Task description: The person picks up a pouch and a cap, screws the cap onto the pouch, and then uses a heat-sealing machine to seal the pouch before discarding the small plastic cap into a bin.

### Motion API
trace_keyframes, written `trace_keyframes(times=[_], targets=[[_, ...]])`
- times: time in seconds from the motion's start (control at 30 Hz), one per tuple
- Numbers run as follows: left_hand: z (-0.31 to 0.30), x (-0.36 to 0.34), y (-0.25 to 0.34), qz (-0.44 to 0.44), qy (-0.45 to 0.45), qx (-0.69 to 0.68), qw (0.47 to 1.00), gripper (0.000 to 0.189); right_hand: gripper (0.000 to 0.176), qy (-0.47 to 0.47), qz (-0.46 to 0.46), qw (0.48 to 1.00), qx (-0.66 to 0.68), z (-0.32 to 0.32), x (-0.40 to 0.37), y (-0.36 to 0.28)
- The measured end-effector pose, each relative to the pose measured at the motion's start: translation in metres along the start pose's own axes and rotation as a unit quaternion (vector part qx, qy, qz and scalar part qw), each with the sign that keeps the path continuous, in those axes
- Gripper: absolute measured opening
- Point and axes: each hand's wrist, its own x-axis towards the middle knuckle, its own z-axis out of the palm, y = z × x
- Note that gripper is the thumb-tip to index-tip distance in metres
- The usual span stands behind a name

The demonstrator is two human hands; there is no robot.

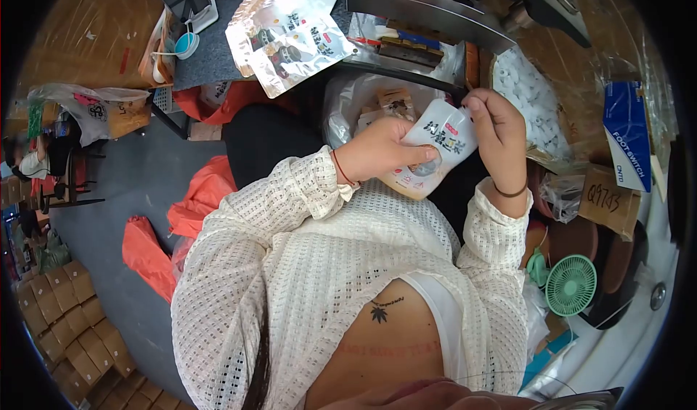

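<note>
A white printed pouch (pixel 448 135) is held up in front of my body, tilted, with dark lettering and a small red label on its face. My left hand (pixel 379 148) grips its left side, the thumb lying across the printed front. At the pouch's upper right corner, my right hand (pixel 498 130) pinches the edge between thumb and fingers. Behind the pouch, a clear plastic bag (pixel 341 105) holds brown and white packets (pixel 396 103). More silvery printed pouches (pixel 294 43) lie in an overlapping pile on the grey tabletop.
A metal machine (pixel 428 10) stands at the top. Small white packets (pixel 526 98) fill a container at right, near a blue box (pixel 628 134), a cardboard box (pixel 606 201) and a green fan (pixel 571 285). Red bags (pixel 149 254) and stacked cartons (pixel 65 315) are at left.
</note>
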Motion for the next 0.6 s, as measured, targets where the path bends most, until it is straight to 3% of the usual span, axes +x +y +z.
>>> trace_keyframes(times=[0.13,0.17,0.27,0.37,0.47,0.6], targets=[[-0.001,0.001,-0.005,-0.048,-0.031,-0.028,0.998,0.034,0.020,-0.092,0.000,0.996,-0.022,-0.010,0.002,-0.010],[-0.002,0.002,-0.007,-0.045,-0.034,-0.031,0.998,0.034,0.020,-0.075,-0.046,0.996,-0.025,-0.013,0.002,-0.005],[-0.011,0.004,-0.009,-0.029,-0.024,-0.053,0.998,0.032,0.022,0.141,-0.108,0.936,-0.303,-0.032,0.008,0.008],[-0.031,0.009,0.002,-0.001,0.011,-0.089,0.996,0.032,0.023,0.102,0.031,0.908,-0.405,-0.054,0.000,0.052],[-0.045,0.024,0.024,0.054,0.027,-0.121,0.991,0.038,0.023,0.057,-0.010,0.915,-0.400,-0.043,0.008,0.047],[-0.058,0.044,0.036,0.010,0.062,-0.127,0.990,0.038,0.023,0.059,0.011,0.934,-0.351,-0.036,0.013,0.061]])
